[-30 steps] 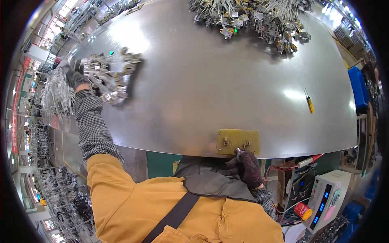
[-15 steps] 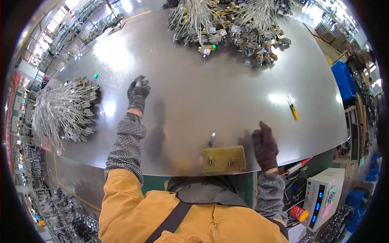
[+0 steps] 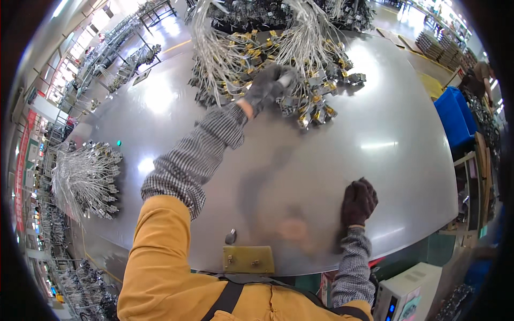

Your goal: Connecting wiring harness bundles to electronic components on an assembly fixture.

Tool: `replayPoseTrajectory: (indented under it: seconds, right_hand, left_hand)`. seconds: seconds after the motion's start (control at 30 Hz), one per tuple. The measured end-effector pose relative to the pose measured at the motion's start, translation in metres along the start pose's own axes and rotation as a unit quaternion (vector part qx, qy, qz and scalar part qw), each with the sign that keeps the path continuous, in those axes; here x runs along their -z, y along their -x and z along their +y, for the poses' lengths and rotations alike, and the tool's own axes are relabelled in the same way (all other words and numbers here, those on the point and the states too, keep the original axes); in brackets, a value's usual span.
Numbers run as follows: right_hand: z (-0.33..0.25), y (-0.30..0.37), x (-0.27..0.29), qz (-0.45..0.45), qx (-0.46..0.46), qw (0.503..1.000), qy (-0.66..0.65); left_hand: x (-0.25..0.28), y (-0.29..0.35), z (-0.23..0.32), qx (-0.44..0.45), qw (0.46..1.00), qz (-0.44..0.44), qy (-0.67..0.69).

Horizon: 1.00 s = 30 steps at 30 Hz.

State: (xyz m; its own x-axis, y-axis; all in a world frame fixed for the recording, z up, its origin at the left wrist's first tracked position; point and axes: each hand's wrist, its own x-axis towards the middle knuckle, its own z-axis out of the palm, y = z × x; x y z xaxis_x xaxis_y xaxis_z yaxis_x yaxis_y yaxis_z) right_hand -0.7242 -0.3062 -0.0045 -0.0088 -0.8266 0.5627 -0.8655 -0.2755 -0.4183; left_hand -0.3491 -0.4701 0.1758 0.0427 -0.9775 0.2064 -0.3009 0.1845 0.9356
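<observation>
My left hand (image 3: 267, 85), in a dark grey glove, is at the near side of a large pile of small metal parts with pale wires (image 3: 316, 80). Its fingers overlap the parts and are smeared, so their grip is unclear. My right hand (image 3: 360, 202), in a dark maroon glove, rests low over the right of the metal tabletop (image 3: 321, 171). Its fingers are curled closed; whatever they may hold is hidden. Near the front edge lies a brass-coloured block (image 3: 249, 259) with small fittings on top, and a small dark metal piece (image 3: 231, 236) beside it.
A second bundle of wired parts (image 3: 88, 179) lies at the table's left edge, near a small green dot (image 3: 119, 143). Beyond the right edge stands a blue bin (image 3: 455, 116). A white instrument box (image 3: 409, 291) is at the lower right. Another person (image 3: 476, 80) is at the far right.
My left hand has moved forward and right to the far pile. My right hand has curled closed where the yellow-handled screwdriver lay nearby; that screwdriver is out of sight. The view has shifted.
</observation>
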Motion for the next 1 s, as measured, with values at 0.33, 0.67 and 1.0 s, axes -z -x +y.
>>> replayPoseTrajectory:
  seconds: [0.33, 0.67, 1.0]
  right_hand:
    - [0.006, -0.009, -0.002, 0.003, -0.008, 1.0, -0.004]
    - [-0.004, -0.064, -0.012, -0.049, -0.377, 0.89, -0.25]
    - [-0.113, -0.451, -0.105, -0.015, 0.076, 0.976, -0.204]
  left_hand:
    - [-0.018, -0.3, -0.023, 0.113, 0.976, 0.177, -0.061]
    - [-0.002, -0.206, 0.001, -0.005, 0.981, 0.189, 0.044]
    - [0.013, -0.135, -0.009, -0.079, 0.973, 0.086, 0.201]
